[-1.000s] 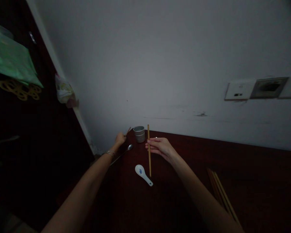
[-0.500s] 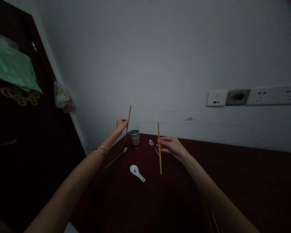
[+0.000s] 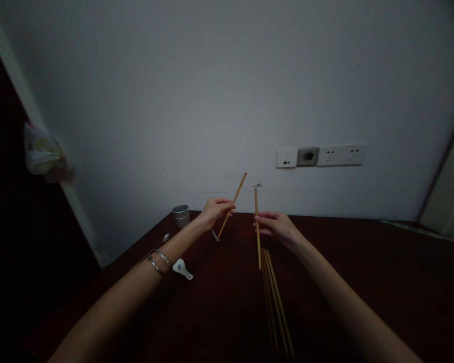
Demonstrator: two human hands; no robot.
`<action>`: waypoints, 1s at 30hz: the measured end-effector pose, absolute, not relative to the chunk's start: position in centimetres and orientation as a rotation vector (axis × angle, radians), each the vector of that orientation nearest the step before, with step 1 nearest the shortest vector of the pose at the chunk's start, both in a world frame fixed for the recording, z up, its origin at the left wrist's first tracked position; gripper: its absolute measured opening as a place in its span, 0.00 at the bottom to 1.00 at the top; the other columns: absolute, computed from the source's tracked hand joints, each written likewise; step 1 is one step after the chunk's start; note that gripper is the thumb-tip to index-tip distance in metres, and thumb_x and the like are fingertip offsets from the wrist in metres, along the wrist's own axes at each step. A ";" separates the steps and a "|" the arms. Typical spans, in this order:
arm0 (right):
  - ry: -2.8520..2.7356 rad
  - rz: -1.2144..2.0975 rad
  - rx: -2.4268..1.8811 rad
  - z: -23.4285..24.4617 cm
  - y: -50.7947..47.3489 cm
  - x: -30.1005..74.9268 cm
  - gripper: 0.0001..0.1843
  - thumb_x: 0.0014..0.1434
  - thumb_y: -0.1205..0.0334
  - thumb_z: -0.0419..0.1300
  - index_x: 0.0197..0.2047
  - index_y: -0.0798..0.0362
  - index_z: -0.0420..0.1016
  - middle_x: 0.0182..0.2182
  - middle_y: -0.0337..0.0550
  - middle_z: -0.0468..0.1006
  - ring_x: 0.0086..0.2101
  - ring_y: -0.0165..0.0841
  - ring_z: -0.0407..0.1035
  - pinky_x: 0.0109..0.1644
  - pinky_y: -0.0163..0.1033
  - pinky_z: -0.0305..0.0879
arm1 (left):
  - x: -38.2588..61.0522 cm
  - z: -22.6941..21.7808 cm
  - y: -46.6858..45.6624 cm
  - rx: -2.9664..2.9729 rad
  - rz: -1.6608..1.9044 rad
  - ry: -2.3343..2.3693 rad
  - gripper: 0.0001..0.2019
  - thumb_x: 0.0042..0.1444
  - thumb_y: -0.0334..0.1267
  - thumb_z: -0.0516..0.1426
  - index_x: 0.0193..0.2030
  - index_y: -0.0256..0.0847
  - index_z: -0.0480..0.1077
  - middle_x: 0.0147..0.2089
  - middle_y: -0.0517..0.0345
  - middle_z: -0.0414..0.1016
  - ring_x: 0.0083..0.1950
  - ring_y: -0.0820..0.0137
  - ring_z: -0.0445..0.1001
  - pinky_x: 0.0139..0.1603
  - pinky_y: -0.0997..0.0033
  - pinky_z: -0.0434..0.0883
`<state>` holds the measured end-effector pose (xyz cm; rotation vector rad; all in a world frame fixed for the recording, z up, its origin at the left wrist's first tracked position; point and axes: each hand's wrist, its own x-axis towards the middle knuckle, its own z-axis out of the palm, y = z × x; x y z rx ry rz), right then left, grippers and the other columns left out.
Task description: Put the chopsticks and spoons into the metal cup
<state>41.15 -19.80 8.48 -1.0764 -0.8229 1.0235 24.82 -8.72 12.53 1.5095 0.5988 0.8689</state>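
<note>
Holding one chopstick in each hand looks to be the step at this moment. The left hand [image 3: 214, 212] pinches the left stick [image 3: 238, 190] between thumb and fingers, and the stick slants, its upper end leaning right. The right hand [image 3: 276, 227] pinches the right stick [image 3: 259, 244], which stands nearly upright in view, the thumb pressed against it and the lower fingers loosely spread. The two sticks are apart; whether either lower end touches the desk [image 3: 223, 302] cannot be told.

Just below the right stick's lower end, several loose sticks [image 3: 276, 302] lie side by side on the desk. A metal cup [image 3: 181, 217] stands near the wall, left of the left hand. A metal spoon [image 3: 167, 237] and a white spoon [image 3: 182, 269] lie near the left forearm, both partly hidden by it. A pale, thin piece shows beside the left stick's lower end, too covered to name.

Any next move, I judge, calls for a firm pinch on both sticks and a left forearm kept clear of the spoons.
</note>
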 end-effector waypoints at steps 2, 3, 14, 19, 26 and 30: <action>-0.810 0.991 -1.091 8.5 -20.9 42.2 0.08 0.44 0.71 0.64 0.30 0.59 0.71 0.24 0.42 0.75 0.26 0.30 0.72 0.31 0.36 0.73 | 26.2 11.7 -10.6 1.440 0.803 0.568 0.04 0.45 0.27 0.59 0.30 0.30 0.69 0.30 0.48 0.75 0.27 0.74 0.73 0.33 0.73 0.71; -0.805 0.975 -1.104 8.4 -21.4 42.7 0.08 0.43 0.71 0.64 0.30 0.59 0.71 0.24 0.42 0.75 0.26 0.30 0.72 0.31 0.36 0.73 | 26.8 11.3 -11.4 1.403 0.772 0.559 0.04 0.45 0.26 0.59 0.30 0.30 0.69 0.30 0.47 0.75 0.27 0.73 0.73 0.33 0.73 0.71; -0.805 0.928 -1.252 6.7 -24.2 45.9 0.09 0.44 0.68 0.65 0.30 0.58 0.69 0.22 0.39 0.75 0.23 0.29 0.71 0.27 0.35 0.72 | 31.9 6.9 -16.6 1.142 0.671 0.543 0.09 0.48 0.26 0.59 0.37 0.29 0.67 0.37 0.42 0.76 0.35 0.66 0.76 0.36 0.67 0.74; -0.822 0.913 -1.386 6.2 -24.5 46.4 0.10 0.44 0.64 0.65 0.29 0.58 0.70 0.20 0.39 0.75 0.21 0.26 0.69 0.21 0.29 0.67 | 32.6 6.1 -17.9 1.127 0.633 0.571 0.06 0.49 0.25 0.58 0.35 0.29 0.69 0.35 0.44 0.76 0.35 0.66 0.76 0.35 0.70 0.74; -0.848 0.918 -1.454 5.7 -24.3 46.6 0.13 0.40 0.60 0.68 0.27 0.59 0.72 0.18 0.38 0.73 0.19 0.23 0.67 0.18 0.25 0.62 | 33.5 4.5 -17.9 1.172 0.570 0.533 0.05 0.49 0.26 0.58 0.34 0.28 0.70 0.34 0.42 0.76 0.32 0.68 0.76 0.35 0.71 0.73; -0.858 0.917 -1.456 5.6 -24.2 46.7 0.13 0.40 0.60 0.68 0.26 0.59 0.72 0.18 0.38 0.73 0.18 0.23 0.66 0.18 0.25 0.62 | 33.9 3.9 -17.8 1.173 0.573 0.506 0.05 0.48 0.26 0.58 0.34 0.28 0.70 0.36 0.42 0.76 0.33 0.66 0.76 0.35 0.70 0.73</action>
